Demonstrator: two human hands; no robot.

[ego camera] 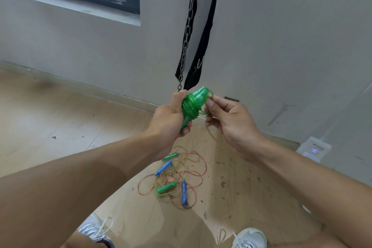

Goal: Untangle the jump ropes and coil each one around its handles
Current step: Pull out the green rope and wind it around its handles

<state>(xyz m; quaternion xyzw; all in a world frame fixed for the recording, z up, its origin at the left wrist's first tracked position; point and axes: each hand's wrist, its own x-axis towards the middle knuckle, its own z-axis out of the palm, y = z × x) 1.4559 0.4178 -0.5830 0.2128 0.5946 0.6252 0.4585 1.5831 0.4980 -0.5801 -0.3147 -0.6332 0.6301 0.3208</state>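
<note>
Left hand [168,116]: its fingers are curling tight around the green handles [196,99], with the thumb pressing up by the top of the coil.
Green rope [189,106]: it is sitting wound in many rings around the handles, right beside the left fingers and between the two hands.
Right hand [229,119]: its thumb and first fingers are pinching a loose green loop [210,94] of the rope, just beside the fat end of the handles. The other fingers are bending in loosely.
Rope pile [177,177]: it is lying on the floor well below the fingers, a mess of thin red and yellow ropes all crossing each other.
Handles in the pile: two blue handles [184,192] and two more green ones [167,187] are lying in the tangle, near each other.
Floor [60,119]: light wood, with small dark bits lying on it.
Behind the fingers: a metal chain [188,32] and a black strap [203,42] are hanging down the grey wall [281,36], ending just above the left thumb.
Far right of the fingers: a small white box [314,148] with a blue light is sitting by the wall.
Shoes [249,237]: white shoes are showing at the bottom edge.
</note>
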